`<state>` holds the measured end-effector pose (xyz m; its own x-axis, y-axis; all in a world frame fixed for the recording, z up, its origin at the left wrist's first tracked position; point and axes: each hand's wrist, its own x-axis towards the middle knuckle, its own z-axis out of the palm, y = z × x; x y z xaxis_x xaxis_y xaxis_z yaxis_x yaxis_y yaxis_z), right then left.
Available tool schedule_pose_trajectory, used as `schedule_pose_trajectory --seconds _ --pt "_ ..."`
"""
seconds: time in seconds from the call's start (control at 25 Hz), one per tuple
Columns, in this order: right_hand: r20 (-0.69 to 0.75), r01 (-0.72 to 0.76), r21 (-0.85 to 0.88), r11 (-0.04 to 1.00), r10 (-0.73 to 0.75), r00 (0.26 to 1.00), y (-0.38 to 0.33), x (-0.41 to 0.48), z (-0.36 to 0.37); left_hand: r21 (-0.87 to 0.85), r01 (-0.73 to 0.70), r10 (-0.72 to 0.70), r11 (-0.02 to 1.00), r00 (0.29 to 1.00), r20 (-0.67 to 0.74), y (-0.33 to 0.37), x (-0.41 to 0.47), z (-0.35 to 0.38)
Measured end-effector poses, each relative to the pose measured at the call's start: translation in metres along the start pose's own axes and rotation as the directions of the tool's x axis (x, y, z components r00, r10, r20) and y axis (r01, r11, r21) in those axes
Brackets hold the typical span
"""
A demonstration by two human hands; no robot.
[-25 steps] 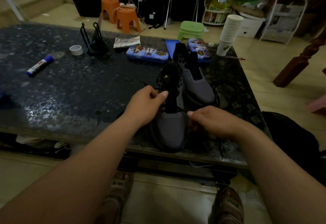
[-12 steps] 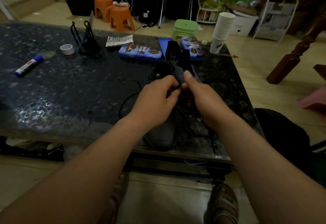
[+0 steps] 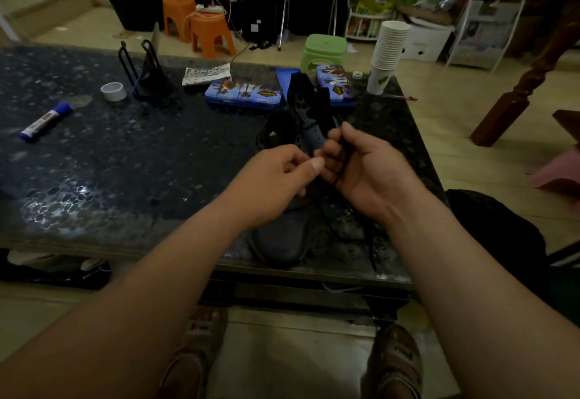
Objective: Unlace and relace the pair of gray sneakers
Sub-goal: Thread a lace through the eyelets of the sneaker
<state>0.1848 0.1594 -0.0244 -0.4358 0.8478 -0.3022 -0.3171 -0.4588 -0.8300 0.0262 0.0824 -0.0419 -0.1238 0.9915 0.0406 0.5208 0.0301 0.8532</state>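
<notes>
Near gray fabric sneaker point(image 3: 282, 241) resting on the dark speckled stone worktop point(image 3: 125, 160), its toe at the near edge and its black tongue with a small yellow logo raised behind the hands; far gray sneaker point(image 3: 309, 128) just behind it and to the right, touching or nearly touching it, its perforated side and black collar standing above the fingers; black lace point(image 3: 342, 160) running through the right hand point(image 3: 367, 175), whose fingers curl round it, then trailing down in loose strands over the worktop to the right of the near sneaker; left hand point(image 3: 276, 182) held just beside the right hand, above the near sneaker, its fingers curled and thumb pressed to the forefinger, though whether it pinches the lace cannot be told; the two hands close together, fingertips almost meeting. Farther back on the worktop: two blue printed tin cases point(image 3: 241, 95), a tall stack of white paper cups point(image 3: 389, 50) at the far right corner, a black wire stand point(image 3: 141, 75), a roll of white tape point(image 3: 113, 91) and a blue-capped white marker point(image 3: 44, 121) lying to the left. On the floor beyond: a green plastic stool point(image 3: 324, 50) and two orange plastic stools point(image 3: 207, 31).
</notes>
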Motion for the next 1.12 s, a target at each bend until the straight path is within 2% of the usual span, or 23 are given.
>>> schedule_pose_trajectory --seconds 0.08,0.24,0.36,0.44,0.52,0.56,0.6,0.64,0.72,0.8,0.92,1.04,1.12 --pt "0.055 0.050 -0.044 0.998 -0.048 0.997 0.002 -0.004 0.008 -0.136 0.057 -0.050 0.989 0.997 0.050 0.009 0.000 0.007" --pt "0.054 0.096 -0.174 0.980 -0.087 0.995 0.013 -0.007 0.009 -0.152 -0.039 0.034 0.988 0.999 -0.040 0.007 0.001 0.012" --pt "0.076 0.086 -0.259 0.962 -0.068 0.995 0.021 -0.007 0.013 -0.298 -0.020 -0.004 0.954 0.997 -0.080 0.008 0.003 0.013" --pt "0.093 0.088 -0.221 0.971 -0.069 0.993 0.023 -0.007 0.016 -0.458 0.029 -0.062 0.888 0.996 -0.058 0.012 0.002 0.015" --pt "0.114 0.069 -0.159 0.985 -0.051 0.992 0.025 -0.006 0.019 -0.636 0.123 -0.111 0.762 0.992 0.059 0.017 0.000 0.015" --pt "0.118 0.059 -0.153 0.986 -0.041 0.992 0.027 -0.006 0.020 -0.694 0.180 -0.130 0.698 0.984 0.125 0.019 -0.002 0.014" --pt "0.114 0.051 -0.152 0.987 -0.034 0.993 0.027 -0.006 0.021 -0.702 0.218 -0.149 0.678 0.976 0.158 0.019 -0.005 0.012" --pt "0.102 0.040 -0.136 0.990 -0.027 0.994 0.027 -0.005 0.022 -0.658 0.225 -0.171 0.719 0.974 0.147 0.016 -0.006 0.009" --pt "0.059 0.012 -0.030 0.999 -0.010 0.998 0.019 -0.003 0.019 -0.397 0.173 -0.183 0.901 0.983 0.012 0.010 -0.010 0.002" --pt "-0.008 -0.001 0.126 0.992 0.002 1.000 0.008 -0.001 0.009 -0.148 0.150 -0.171 0.978 0.975 -0.145 0.001 -0.013 -0.006" --pt "-0.132 0.021 0.260 0.965 0.014 0.991 0.002 0.000 -0.006 0.093 0.234 -0.204 0.968 0.945 -0.254 -0.017 -0.018 -0.022" --pt "-0.177 0.034 0.214 0.976 0.004 0.984 0.007 0.001 -0.009 0.349 0.277 -0.185 0.895 0.944 -0.273 -0.022 -0.021 -0.031" --pt "-0.202 0.061 0.189 0.980 -0.022 0.979 0.006 0.001 -0.008 0.497 0.334 -0.226 0.801 0.937 -0.266 -0.021 -0.022 -0.039"
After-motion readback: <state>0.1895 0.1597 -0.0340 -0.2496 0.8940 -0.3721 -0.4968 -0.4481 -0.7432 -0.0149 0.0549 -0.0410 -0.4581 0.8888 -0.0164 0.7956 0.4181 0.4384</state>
